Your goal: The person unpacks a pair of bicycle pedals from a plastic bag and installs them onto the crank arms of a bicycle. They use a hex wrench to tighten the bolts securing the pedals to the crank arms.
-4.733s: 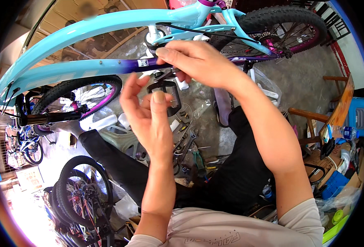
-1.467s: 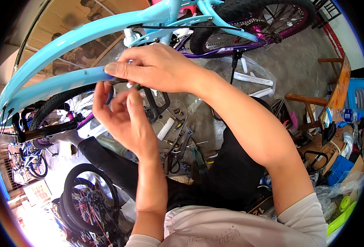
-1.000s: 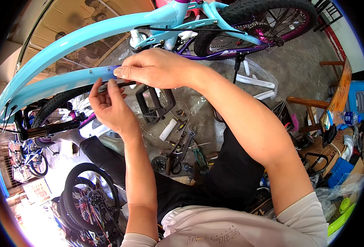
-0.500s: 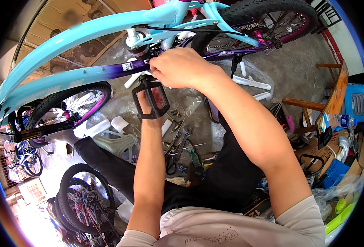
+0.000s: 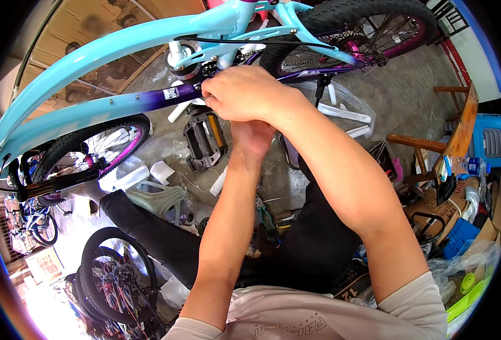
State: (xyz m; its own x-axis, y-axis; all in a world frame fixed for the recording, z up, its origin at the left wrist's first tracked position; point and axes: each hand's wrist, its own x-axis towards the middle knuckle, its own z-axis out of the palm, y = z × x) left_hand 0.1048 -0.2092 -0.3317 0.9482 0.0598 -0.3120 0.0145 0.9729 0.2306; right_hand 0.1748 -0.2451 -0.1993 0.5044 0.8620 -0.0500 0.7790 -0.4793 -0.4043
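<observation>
A light blue and purple bicycle frame [image 5: 142, 101] stretches across the upper left and middle. My right hand [image 5: 244, 93] is closed at the frame's lower purple end, by the crank area, with thumb and fingers pinched together; whatever they grip is hidden. Just beneath it, my left hand [image 5: 254, 137] reaches up, its fingers out of sight behind the right hand and wrist. Left of both hands hangs a black pedal [image 5: 204, 139] with an orange reflector, with neither hand visibly on it.
A knobbly rear wheel [image 5: 347, 42] stands upper right, the front wheel [image 5: 94, 144] left. Pliers [image 5: 267, 218] and other tools lie between my legs. A pale plastic stool [image 5: 159, 195] stands left, a wooden stool [image 5: 460, 130] right. White foam tubes [image 5: 344, 113] lie beyond my right arm.
My left hand has moved right, from behind the pedal to beneath my right hand. The pedal has turned, showing its orange reflector. My right hand stays nearly in place.
</observation>
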